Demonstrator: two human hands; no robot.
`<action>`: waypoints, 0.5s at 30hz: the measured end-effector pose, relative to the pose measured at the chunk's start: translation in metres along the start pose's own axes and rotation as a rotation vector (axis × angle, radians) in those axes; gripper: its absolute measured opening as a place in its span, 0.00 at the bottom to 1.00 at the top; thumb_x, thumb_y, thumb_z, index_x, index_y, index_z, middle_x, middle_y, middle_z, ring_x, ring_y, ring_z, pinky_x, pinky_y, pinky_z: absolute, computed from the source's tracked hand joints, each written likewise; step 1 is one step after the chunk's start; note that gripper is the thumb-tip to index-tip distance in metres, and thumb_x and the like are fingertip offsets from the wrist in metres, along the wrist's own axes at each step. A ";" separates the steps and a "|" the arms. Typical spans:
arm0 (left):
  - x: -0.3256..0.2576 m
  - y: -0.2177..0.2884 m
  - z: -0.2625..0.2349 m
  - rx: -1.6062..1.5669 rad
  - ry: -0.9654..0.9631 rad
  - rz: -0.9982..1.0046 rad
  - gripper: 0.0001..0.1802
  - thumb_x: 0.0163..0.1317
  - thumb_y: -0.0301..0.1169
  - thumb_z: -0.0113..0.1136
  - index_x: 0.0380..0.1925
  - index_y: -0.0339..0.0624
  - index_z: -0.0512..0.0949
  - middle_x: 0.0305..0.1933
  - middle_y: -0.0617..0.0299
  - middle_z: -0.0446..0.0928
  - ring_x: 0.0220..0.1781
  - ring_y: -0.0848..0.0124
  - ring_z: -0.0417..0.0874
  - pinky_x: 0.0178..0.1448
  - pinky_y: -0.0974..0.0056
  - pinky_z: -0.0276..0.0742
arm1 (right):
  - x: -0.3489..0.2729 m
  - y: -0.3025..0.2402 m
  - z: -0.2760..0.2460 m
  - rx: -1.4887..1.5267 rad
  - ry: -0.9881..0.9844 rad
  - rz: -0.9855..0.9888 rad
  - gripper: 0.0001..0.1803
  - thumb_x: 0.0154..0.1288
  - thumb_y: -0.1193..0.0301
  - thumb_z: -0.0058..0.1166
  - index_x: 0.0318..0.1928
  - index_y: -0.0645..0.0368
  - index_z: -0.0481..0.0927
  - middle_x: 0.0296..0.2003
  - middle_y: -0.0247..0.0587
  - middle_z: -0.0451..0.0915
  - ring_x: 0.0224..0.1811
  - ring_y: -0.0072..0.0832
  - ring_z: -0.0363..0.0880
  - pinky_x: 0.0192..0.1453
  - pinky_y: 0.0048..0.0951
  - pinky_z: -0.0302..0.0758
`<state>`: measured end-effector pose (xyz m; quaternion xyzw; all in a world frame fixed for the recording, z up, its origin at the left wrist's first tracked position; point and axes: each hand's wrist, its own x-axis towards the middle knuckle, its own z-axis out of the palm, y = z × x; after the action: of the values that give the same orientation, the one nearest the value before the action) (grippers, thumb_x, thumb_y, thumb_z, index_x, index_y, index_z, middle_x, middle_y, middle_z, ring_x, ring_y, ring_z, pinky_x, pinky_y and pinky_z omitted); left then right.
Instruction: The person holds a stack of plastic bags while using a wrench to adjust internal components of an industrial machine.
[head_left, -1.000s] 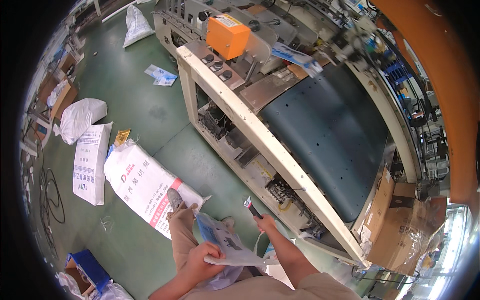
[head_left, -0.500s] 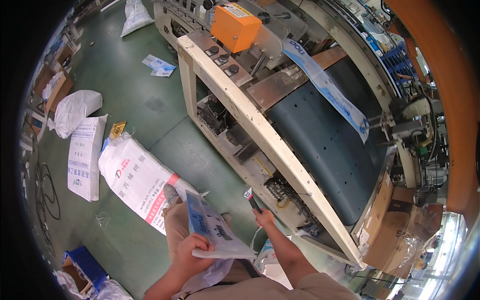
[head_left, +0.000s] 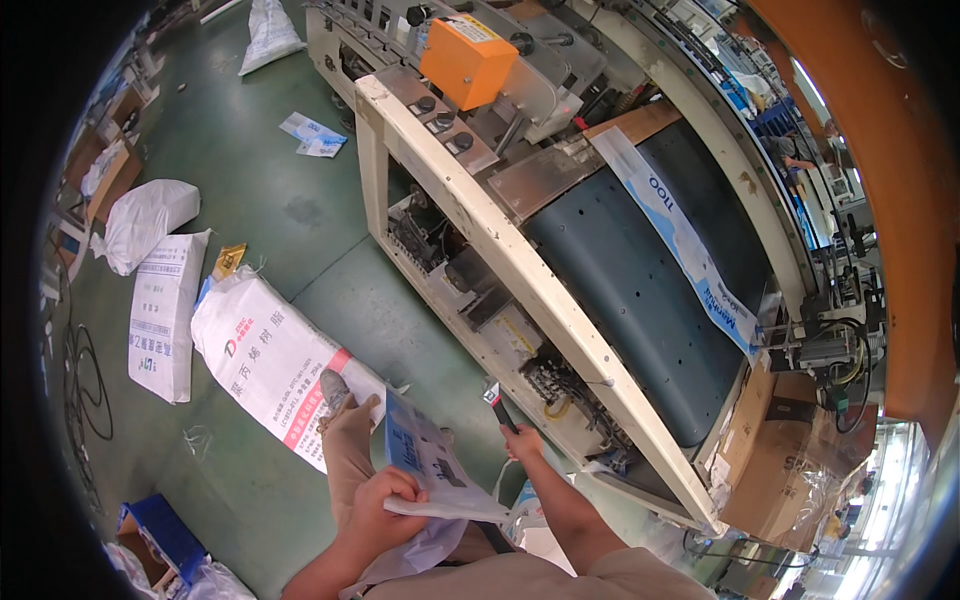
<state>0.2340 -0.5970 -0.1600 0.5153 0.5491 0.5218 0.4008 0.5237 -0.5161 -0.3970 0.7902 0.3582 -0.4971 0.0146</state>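
Observation:
My left hand (head_left: 388,506) grips the lower edge of a stack of blue-and-white printed plastic bags (head_left: 425,455), thumb on top. The stack hangs in front of my legs, its far end tilted away from me. My right hand (head_left: 522,442) is closed around a slim black tool (head_left: 507,413) with a small white-and-red tip, pointing away from me; its exact kind is unclear. On the dark curved bed of the machine (head_left: 600,290) lies a printed plastic strip (head_left: 670,225), out of reach of both hands.
The machine's cream frame (head_left: 540,280) slants across, with an orange box (head_left: 468,62) on top. A cardboard box (head_left: 790,480) stands at its lower right. White sacks (head_left: 270,350) lie on the green floor, and a blue box (head_left: 165,540) is at lower left.
On the machine bed, the printed strip has advanced toward the lower right, and more of its print shows. Both hands keep their holds, with the right hand slightly lower.

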 end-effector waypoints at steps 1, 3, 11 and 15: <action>0.000 0.000 0.001 -0.010 0.001 0.005 0.15 0.43 0.20 0.65 0.22 0.42 0.65 0.22 0.60 0.72 0.20 0.69 0.73 0.24 0.69 0.69 | 0.000 0.000 0.000 -0.003 0.008 -0.004 0.19 0.55 0.55 0.55 0.30 0.60 0.75 0.14 0.35 0.72 0.11 0.23 0.71 0.14 0.26 0.66; 0.000 0.003 0.002 0.002 -0.003 0.005 0.15 0.43 0.20 0.65 0.22 0.42 0.65 0.22 0.60 0.72 0.20 0.69 0.73 0.24 0.69 0.69 | 0.001 0.001 0.000 0.001 0.007 -0.021 0.19 0.55 0.55 0.55 0.30 0.60 0.75 0.14 0.35 0.72 0.10 0.23 0.70 0.14 0.26 0.65; -0.003 -0.007 -0.003 0.044 0.026 0.050 0.15 0.43 0.22 0.65 0.20 0.43 0.64 0.22 0.62 0.71 0.20 0.68 0.73 0.23 0.69 0.67 | 0.009 -0.009 0.004 -0.168 0.015 -0.094 0.26 0.56 0.47 0.48 0.24 0.60 0.76 0.15 0.41 0.75 0.19 0.34 0.77 0.27 0.34 0.72; -0.001 -0.011 -0.008 -0.016 -0.018 -0.030 0.14 0.45 0.23 0.64 0.21 0.44 0.65 0.23 0.63 0.71 0.20 0.67 0.73 0.22 0.68 0.66 | 0.023 -0.032 0.001 -0.514 0.394 -0.621 0.23 0.56 0.49 0.49 0.32 0.58 0.78 0.23 0.49 0.78 0.26 0.45 0.79 0.29 0.42 0.73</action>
<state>0.2244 -0.5983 -0.1700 0.5084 0.5490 0.5153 0.4179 0.5104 -0.4802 -0.4055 0.6956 0.6861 -0.2130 -0.0080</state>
